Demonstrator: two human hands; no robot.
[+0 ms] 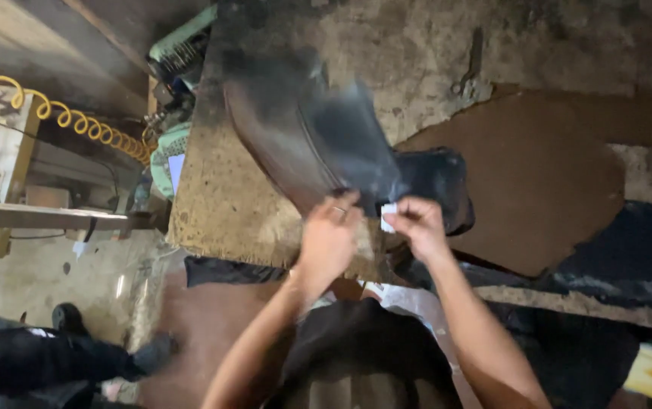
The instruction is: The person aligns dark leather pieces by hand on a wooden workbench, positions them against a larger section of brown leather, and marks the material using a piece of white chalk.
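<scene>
Head view: a large dark leather piece [303, 129] lies across a worn, pitted workbench [212, 204], its near end drawn toward the person and its far end blurred. The left hand [328, 241] presses on the near edge of the leather with its fingers curled; it seems to pinch the sheet, though the blur makes the grip hard to read. The right hand [419, 226] is closed narrowly on a small white tag [389, 217], held between thumb and fingertips just beside the left hand and right at the leather's edge. A second, darker leather scrap [438, 189] sits under and behind the right hand, touching the big piece.

The leather looks soft and limp, draping and folding under its own weight, fairly light for its spread, with a smooth sheen that could let it slide on the bench (the sheen is strongest along the fold). It is not fragile. The best hold is a pinch at the near edge, close to where both hands already meet, with the rest left lying on the bench.

To the right lies a brown leather sheet [545, 182]; at the left a yellow coiled air hose [76, 117] hangs beside a green machine [178, 53]
</scene>
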